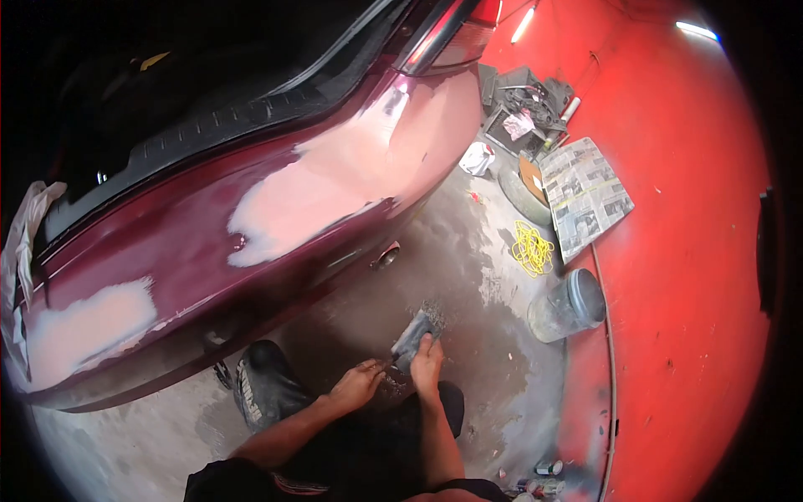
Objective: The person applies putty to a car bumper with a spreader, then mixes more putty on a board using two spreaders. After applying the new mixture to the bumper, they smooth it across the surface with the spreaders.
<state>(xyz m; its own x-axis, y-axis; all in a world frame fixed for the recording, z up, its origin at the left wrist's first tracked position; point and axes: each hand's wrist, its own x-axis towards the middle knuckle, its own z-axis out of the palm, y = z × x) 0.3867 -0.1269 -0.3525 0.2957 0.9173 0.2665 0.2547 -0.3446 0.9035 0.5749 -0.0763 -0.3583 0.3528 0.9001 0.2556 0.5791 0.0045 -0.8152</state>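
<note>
Grip of the left hand (358, 385): the fingers are bent close together beside the near end of a grey pad (408, 341), but I cannot tell if they pinch anything or touch the pad. Grip of the right hand (428, 366): it is clamped on the pad's right side, with the thumb on top.

From left to right, first comes the dark red car bumper (188, 213). It has a small pale patch (96, 322) and then a much bigger pale patch (335, 184). A dark boot (266, 381) is on the floor (493, 368) just under the bumper. Next come the left hand, the pad and the right hand, all low down, apart from the car. The pad is tilted, over a dark, messy bit of floor.

To hold the pad well, I think the thumb should press firmly but not so hard that the pad bends. The left fingers would do best near the edge, gentle and ready to steady it. Holding it low looks wise, so dust or drips would miss the pale patches.

Farther right are a yellow cord (533, 248) and a bucket (550, 314), well apart from both hands.
</note>
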